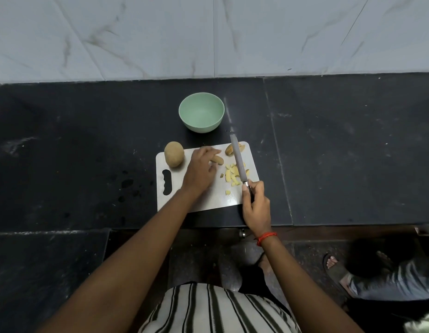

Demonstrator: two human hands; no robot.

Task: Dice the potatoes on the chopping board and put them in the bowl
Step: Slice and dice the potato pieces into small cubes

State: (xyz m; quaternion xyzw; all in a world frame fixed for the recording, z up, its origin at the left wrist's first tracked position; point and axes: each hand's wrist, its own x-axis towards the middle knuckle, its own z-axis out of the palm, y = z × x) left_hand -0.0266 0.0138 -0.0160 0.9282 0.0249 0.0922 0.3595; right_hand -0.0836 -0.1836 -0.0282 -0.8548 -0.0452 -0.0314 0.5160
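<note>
A white chopping board [204, 200] lies on the dark counter. A whole unpeeled potato [174, 157] rests at its far left corner. My left hand [201, 170] lies over a potato slice [217, 159] in the middle of the board, fingers touching it. My right hand [255, 205] grips a knife [240, 164] whose blade points away from me over a pile of diced potato pieces [233, 175]. More potato wedges [230, 149] sit at the far right corner. A pale green bowl [201, 102] stands empty beyond the board.
The black stone counter [341, 152] runs left and right, with wet spots [127, 183] left of the board. A marble-tiled wall [208, 37] rises behind. A second person's foot in a sandal [333, 263] is on the floor at lower right.
</note>
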